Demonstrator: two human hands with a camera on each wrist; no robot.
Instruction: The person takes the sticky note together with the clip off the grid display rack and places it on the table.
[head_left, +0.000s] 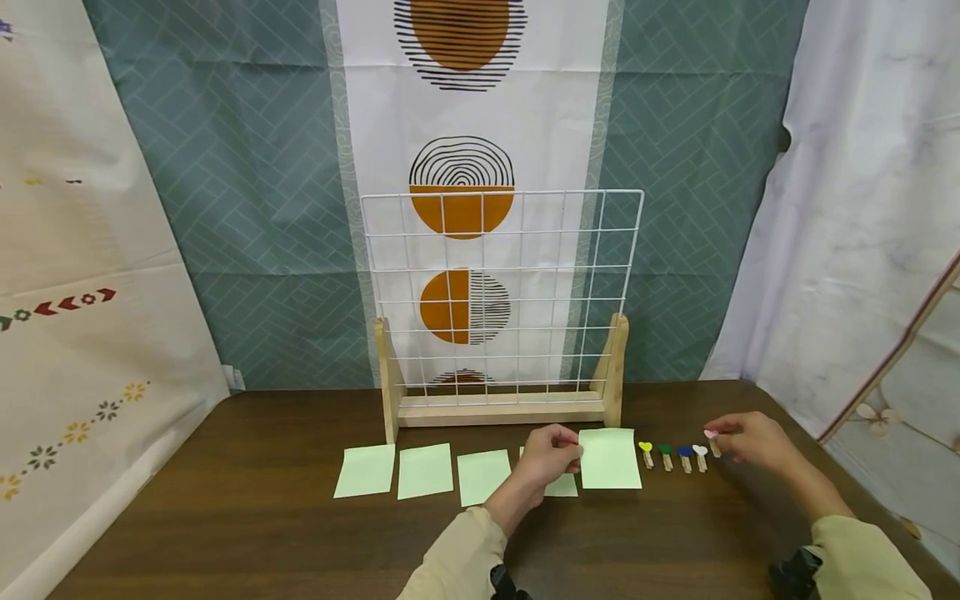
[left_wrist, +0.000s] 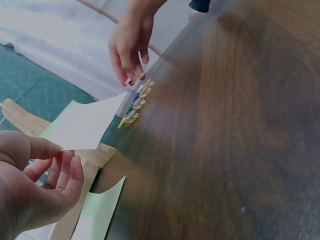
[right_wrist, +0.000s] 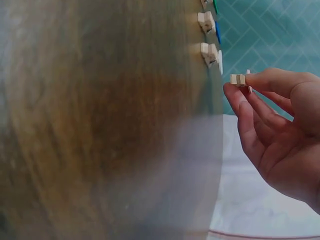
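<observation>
My left hand (head_left: 550, 456) pinches the left edge of a pale green sticky note (head_left: 611, 459) between thumb and fingers, and the note is raised off the table in the left wrist view. At the right, my right hand (head_left: 752, 442) pinches a small wooden clothespin (right_wrist: 238, 80) with a pale pink heart on it. Left of that hand lies a row of similar clothespins with yellow (head_left: 646, 449), green (head_left: 666, 452), blue (head_left: 684, 454) and white (head_left: 701, 452) hearts. Behind my left hand, another green note (head_left: 562, 486) is partly hidden.
Three more green notes (head_left: 425, 471) lie in a row at the left. A white wire grid (head_left: 501, 300) in a wooden stand (head_left: 498, 414) stands at the back of the brown table (head_left: 247, 500). Patterned cloths (head_left: 262, 167) hang behind and at both sides.
</observation>
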